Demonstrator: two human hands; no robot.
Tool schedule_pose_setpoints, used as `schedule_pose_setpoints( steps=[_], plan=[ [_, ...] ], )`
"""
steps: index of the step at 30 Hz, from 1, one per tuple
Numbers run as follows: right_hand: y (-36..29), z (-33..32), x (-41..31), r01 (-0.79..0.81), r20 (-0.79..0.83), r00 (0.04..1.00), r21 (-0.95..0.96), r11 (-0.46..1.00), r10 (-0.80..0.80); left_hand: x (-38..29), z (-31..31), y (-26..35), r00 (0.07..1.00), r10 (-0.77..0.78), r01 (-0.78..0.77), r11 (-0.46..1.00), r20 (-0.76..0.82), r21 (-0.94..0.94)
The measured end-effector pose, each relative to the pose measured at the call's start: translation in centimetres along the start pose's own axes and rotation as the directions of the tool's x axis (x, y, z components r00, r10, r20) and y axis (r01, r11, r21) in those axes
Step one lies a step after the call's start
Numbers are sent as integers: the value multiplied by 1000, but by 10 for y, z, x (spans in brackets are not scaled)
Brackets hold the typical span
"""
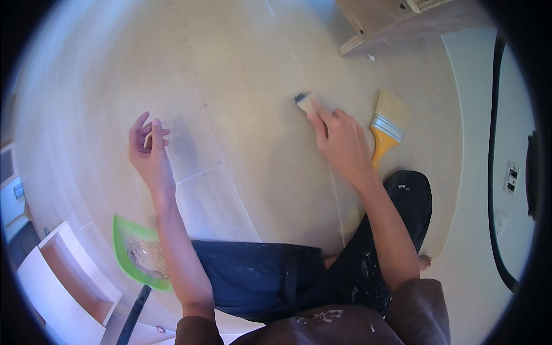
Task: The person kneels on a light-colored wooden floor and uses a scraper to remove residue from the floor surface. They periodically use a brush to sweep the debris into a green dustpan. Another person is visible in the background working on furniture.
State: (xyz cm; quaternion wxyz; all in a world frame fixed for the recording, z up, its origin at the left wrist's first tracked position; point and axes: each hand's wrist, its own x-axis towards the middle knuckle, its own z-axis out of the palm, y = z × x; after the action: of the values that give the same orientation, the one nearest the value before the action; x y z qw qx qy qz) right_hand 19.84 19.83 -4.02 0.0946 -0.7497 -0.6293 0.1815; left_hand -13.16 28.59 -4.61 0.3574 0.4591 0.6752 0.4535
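Note:
My right hand [345, 142] is closed on a small pale tool [305, 102] with a dark tip, maybe a brush or scraper, over the tiled floor [258, 129]. Just right of it lies a wide flat paintbrush [390, 125] with a yellow handle, a metal band and pale bristles. My left hand [150, 148] is raised above the floor with its fingers loosely curled and apart; no object shows in it. Beside my left forearm, partly covered by it, a green dustpan [122, 254] with a dark handle holds a heap of brownish dust and debris.
A wooden furniture piece [388, 26] stands at the upper right. An open white drawer or box [64, 297] lies at the lower left. Along the right wall run a black cable [491, 151] and a wall socket [512, 179]. A small white scrap [371, 57] is on the floor.

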Motion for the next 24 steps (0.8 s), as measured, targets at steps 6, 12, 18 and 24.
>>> schedule_pose_setpoints(
  steps=[6,12,18,24],
  plan=[
    [-12,0,102,47,-32,998,24,999,-46,0,0,2,999,-31,30,999,-13,-28],
    [-22,-15,130,14,31,999,21,1000,-15,-3,3,6,999,-47,47,999,8,-28],
    [-11,-14,97,4,59,998,57,998,-7,-2,3,6,999,-41,41,996,2,-76],
    [-20,-4,164,125,-27,992,14,992,-125,-5,4,6,998,-52,54,995,28,-80]
  ],
)
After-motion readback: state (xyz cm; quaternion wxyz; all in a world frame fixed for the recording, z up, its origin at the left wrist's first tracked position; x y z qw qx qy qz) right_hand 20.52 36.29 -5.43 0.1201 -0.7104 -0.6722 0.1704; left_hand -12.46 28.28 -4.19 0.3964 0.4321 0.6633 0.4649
